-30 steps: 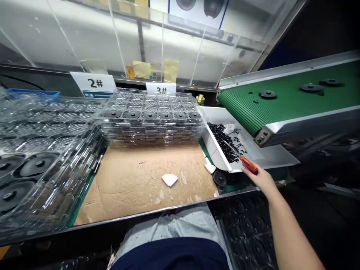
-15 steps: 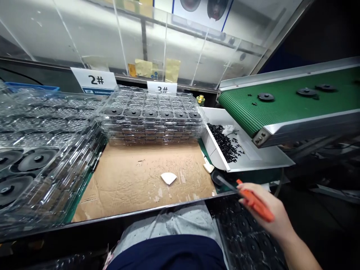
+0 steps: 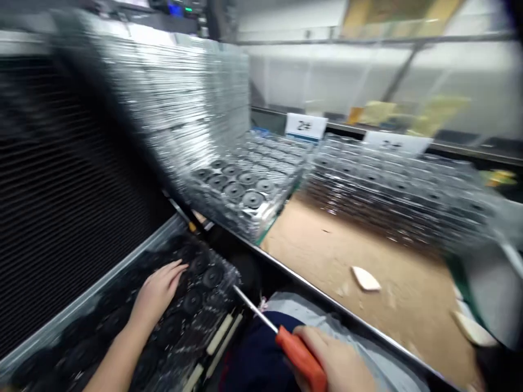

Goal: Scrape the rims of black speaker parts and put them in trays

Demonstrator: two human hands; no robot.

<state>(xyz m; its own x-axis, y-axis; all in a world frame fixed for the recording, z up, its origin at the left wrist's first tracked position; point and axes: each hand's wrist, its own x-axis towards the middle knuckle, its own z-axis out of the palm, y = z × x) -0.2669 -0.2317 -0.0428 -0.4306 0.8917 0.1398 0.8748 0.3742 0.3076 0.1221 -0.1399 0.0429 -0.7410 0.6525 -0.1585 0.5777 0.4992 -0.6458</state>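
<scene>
Many discs [image 3: 212, 277] line a tray [image 3: 230, 271] under the unclenched left hand [image 3: 159, 288]; the right hand [image 3: 337, 359] grips a screwdriver [image 3: 293, 349].

Left arm [image 3: 125, 345] extended, left hand [image 3: 159, 288] palm-down, right hand [image 3: 333, 356] gripping with curled fingers [image 3: 309, 335]

- Red-orange screwdriver handle [image 3: 301, 359]: plastic in appearance, smooth.
- Slender straight screwdriver shaft [image 3: 257, 310]: silver-coloured metal, smooth, bright.
- Clear moulded plastic tray at lower left [image 3: 231, 273]: glossy, with scattered highlights.
- Black round discs in that tray [image 3: 212, 276]: dark, low-sheen; material cannot be confirmed.
- Tall stack of clear plastic trays [image 3: 175, 92]: highly reflective, ridged edges.
- Flat brown cardboard sheet [image 3: 335, 250]: matt, scuffed.
- Navy cloth garment [image 3: 255, 356]: matt.
</scene>
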